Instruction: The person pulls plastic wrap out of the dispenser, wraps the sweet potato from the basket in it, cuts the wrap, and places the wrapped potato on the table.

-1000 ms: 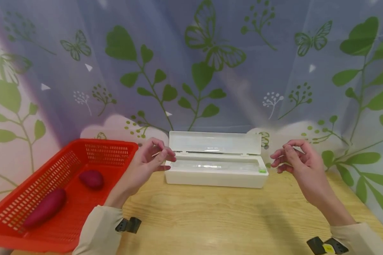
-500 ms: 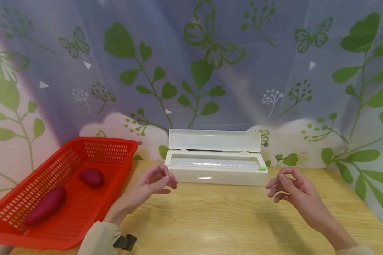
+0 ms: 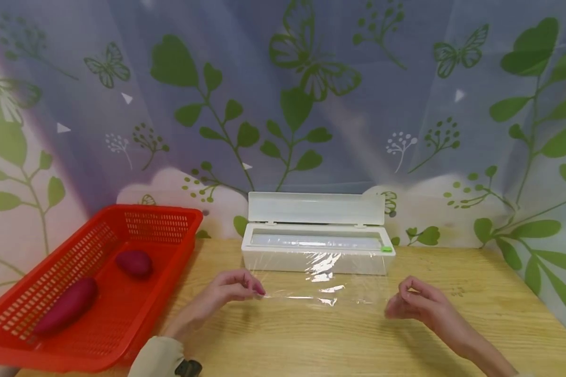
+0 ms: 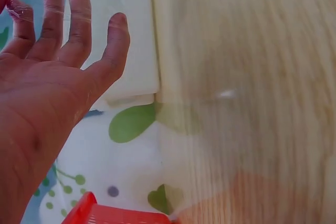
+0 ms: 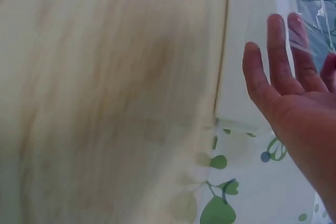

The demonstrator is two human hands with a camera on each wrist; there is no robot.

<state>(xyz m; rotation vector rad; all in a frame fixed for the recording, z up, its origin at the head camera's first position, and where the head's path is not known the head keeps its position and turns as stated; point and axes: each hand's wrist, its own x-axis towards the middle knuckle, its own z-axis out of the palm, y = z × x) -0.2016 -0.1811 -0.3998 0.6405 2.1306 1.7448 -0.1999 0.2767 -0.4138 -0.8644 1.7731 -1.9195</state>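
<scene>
A sheet of clear cling film (image 3: pixel 327 288) stretches toward me from a white dispenser box (image 3: pixel 264 262), whose lid stands raised at the back. Inside the box lies the film roll (image 3: pixel 316 241). With thumb and forefinger my left hand (image 3: pixel 224 294) pinches the left corner of the sheet; in the left wrist view the other fingers (image 4: pixel 79 19) are spread. My right hand (image 3: pixel 424 309) pinches the opposite corner. Shiny film (image 5: pixel 320 17) shows by that hand's fingertips in the right wrist view, where the thumb is mostly out of frame.
A red plastic basket (image 3: pixel 165 290) stands at the left with two purple sweet potatoes, one long (image 3: pixel 68 306) and one short (image 3: pixel 134 263). A small green slider (image 3: pixel 386 249) sits on the box's right end. Behind the wooden table (image 3: pixel 311 345) hangs a patterned curtain (image 3: pixel 349 157).
Both hands have come down and toward me from beside the box, drawing the cling film out over the box's front edge. The basket and the box stay where they were.
</scene>
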